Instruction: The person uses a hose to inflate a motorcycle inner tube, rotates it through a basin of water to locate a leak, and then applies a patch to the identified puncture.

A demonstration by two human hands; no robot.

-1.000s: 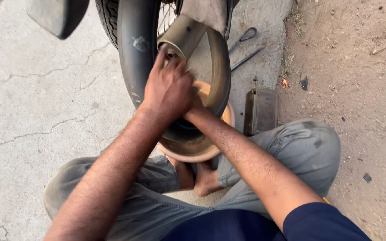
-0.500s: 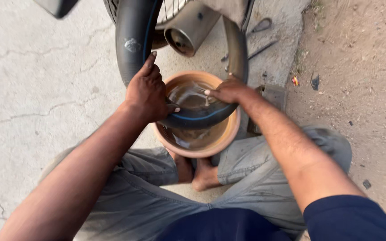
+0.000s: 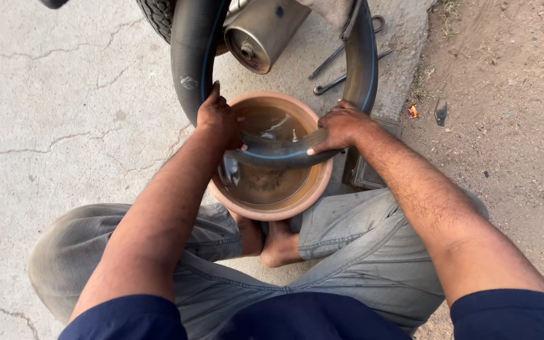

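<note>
A black inner tube [image 3: 284, 154] is held across a brown water basin [image 3: 272, 204], gripped by the left hand [image 3: 218, 119] and right hand [image 3: 341, 126], fingers wrapped around it, its loop arching far.

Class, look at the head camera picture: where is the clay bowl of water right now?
The clay bowl sits on the ground at centre, before the person's feet, under the black inner tube.

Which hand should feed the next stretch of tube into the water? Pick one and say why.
Left, probably. The left hand grips the inner tube where it rises out of the basin; the right hand pins the submerged bend.
</note>
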